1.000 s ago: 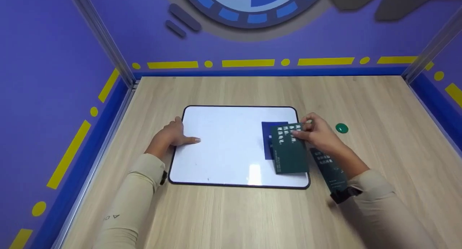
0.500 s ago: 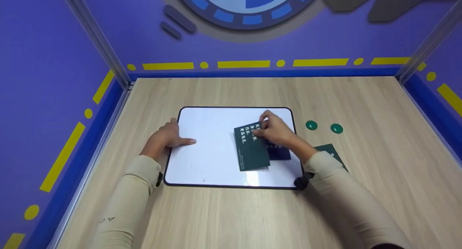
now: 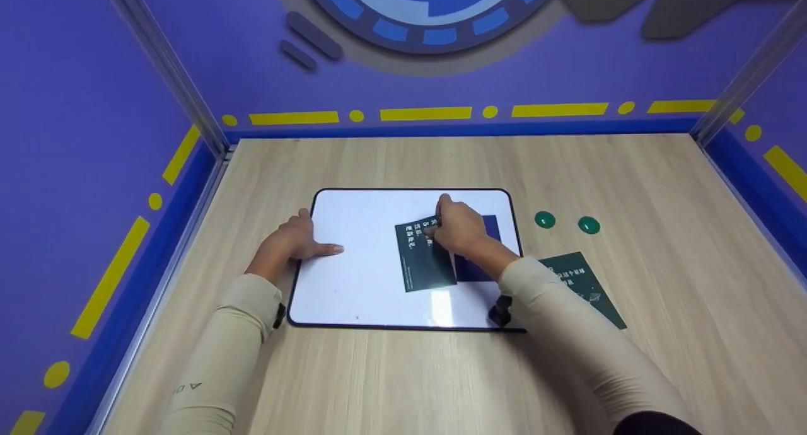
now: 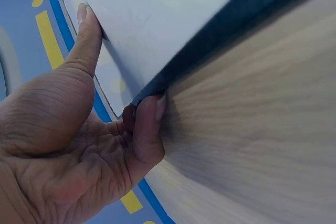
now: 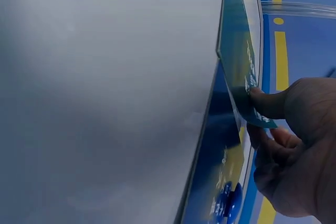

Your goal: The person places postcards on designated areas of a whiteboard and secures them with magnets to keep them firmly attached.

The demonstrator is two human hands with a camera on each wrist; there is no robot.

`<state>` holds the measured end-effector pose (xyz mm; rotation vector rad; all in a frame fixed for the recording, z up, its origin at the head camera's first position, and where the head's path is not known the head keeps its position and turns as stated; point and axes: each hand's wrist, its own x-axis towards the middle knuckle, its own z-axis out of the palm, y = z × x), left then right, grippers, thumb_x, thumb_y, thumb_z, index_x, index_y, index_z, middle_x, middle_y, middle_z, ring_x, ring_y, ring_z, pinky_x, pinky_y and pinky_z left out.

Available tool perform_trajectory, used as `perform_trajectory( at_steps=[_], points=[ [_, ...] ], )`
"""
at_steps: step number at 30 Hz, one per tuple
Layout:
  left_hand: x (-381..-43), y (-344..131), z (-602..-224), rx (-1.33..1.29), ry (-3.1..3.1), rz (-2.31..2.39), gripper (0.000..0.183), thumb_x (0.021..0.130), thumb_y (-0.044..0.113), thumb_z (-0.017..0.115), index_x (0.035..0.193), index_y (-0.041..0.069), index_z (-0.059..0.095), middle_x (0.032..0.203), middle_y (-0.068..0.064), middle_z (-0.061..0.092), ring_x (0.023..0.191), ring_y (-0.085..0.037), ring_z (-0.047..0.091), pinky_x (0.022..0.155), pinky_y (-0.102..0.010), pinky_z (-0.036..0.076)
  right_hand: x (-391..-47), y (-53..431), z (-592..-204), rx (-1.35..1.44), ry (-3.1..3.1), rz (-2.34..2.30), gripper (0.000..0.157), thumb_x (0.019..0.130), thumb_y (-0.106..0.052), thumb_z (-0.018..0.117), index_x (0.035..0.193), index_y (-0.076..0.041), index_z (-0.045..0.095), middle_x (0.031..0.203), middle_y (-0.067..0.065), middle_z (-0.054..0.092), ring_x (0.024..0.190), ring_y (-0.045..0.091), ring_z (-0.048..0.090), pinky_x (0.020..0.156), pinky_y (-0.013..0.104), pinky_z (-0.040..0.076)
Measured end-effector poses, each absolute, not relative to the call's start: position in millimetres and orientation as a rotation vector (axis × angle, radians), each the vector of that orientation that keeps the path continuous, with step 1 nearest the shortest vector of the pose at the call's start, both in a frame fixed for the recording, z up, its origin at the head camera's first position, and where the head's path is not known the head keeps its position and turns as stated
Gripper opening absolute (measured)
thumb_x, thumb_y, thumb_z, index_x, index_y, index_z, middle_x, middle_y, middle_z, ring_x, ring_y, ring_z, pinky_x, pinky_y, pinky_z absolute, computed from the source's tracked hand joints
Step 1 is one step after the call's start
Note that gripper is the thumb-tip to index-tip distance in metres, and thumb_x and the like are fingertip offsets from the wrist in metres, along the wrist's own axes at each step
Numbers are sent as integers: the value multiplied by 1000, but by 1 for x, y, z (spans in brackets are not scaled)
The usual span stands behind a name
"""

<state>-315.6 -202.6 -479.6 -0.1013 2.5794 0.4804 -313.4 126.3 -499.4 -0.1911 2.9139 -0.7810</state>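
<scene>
A white board with a black rim (image 3: 359, 284) lies flat on the wooden table. At its left edge my left hand (image 3: 287, 241) grips it, thumb on the white face and other fingers curled at the rim. My right hand (image 3: 465, 228) pinches the upper right corner of a dark green card (image 3: 425, 266) with white writing, close over the board. That corner bends up between thumb and fingers in the right wrist view. Partly hidden behind this hand is a dark blue card (image 3: 471, 271) on the board, with a round blue piece (image 5: 234, 203) on it.
Two round green magnet-like pieces (image 3: 545, 219) lie on the table right of the board. A second dark green card (image 3: 589, 284) rests nearer, partly covered by the right sleeve. Blue panel walls (image 3: 403, 88) stand behind and at both sides of the table.
My right hand has carried the green card leftward from the board's right edge to near its middle, and lowered it slightly. My left hand stays on the board's left edge.
</scene>
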Motion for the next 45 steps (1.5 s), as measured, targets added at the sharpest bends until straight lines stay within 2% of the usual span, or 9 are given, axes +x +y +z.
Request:
perform_trajectory(
  at_steps=[6, 13, 17, 21, 25, 31, 36, 41, 45],
  points=[
    [-315, -199, -477, -127, 2565, 502, 131, 91, 61, 79, 167, -9, -2, 172, -37, 20, 161, -52, 28, 131, -59, 30, -319, 130, -500, -168, 2945, -704, 39, 96, -36, 81, 113, -4, 65, 106, 13, 67, 100, 28, 59, 85, 43, 54],
    [-316, -199, -480, -123, 2565, 494, 132, 91, 62, 78, 167, -9, -1, 172, -37, 22, 160, -52, 29, 131, -59, 31, -321, 133, -499, -157, 2944, -646, 42, 95, -41, 81, 108, -4, 67, 104, 13, 69, 108, 31, 56, 97, 47, 50],
    [-316, -199, -482, -110, 2566, 485, 132, 90, 64, 78, 167, -10, -1, 171, -37, 24, 159, -52, 31, 130, -59, 32, -320, 131, -497, -177, 2969, -539, 46, 96, -45, 80, 112, -4, 70, 107, 13, 72, 115, 32, 58, 106, 48, 49],
    [-316, -199, -482, -107, 2564, 481, 133, 90, 65, 78, 167, -10, -1, 171, -37, 23, 159, -52, 30, 130, -60, 31, -318, 129, -496, -180, 2980, -450, 55, 98, -46, 77, 127, -1, 69, 118, 16, 73, 123, 34, 58, 114, 49, 47],
    [-315, -198, -482, -113, 2561, 481, 133, 90, 65, 78, 167, -9, -1, 172, -37, 23, 159, -52, 31, 130, -60, 32, -316, 127, -496, -172, 2977, -417, 62, 99, -44, 76, 139, 2, 63, 128, 18, 71, 128, 35, 57, 117, 50, 46],
    [-315, -195, -482, -116, 2548, 496, 133, 90, 64, 79, 167, -9, -1, 172, -37, 23, 159, -52, 32, 130, -60, 33, -313, 123, -496, -197, 2976, -365, 58, 101, -37, 74, 142, 1, 60, 132, 18, 68, 127, 35, 57, 119, 50, 45],
    [-318, -197, -479, -110, 2561, 486, 132, 90, 64, 79, 167, -9, -1, 171, -37, 25, 157, -52, 36, 129, -60, 34, -314, 120, -495, -253, 3000, -322, 53, 102, -33, 71, 140, 2, 61, 133, 19, 67, 125, 36, 57, 117, 50, 45],
    [-318, -201, -477, -108, 2554, 501, 134, 90, 64, 79, 167, -9, -3, 172, -37, 20, 159, -53, 31, 130, -61, 32, -316, 120, -495, -237, 2994, -374, 44, 102, -35, 73, 129, -2, 65, 125, 16, 68, 121, 34, 57, 115, 49, 46],
    [-317, -203, -478, -106, 2557, 508, 134, 90, 64, 78, 167, -10, -4, 172, -38, 20, 159, -54, 29, 130, -61, 31, -317, 120, -495, -229, 2987, -420, 43, 102, -36, 73, 128, -2, 65, 123, 15, 68, 120, 34, 58, 114, 49, 47]
  ],
)
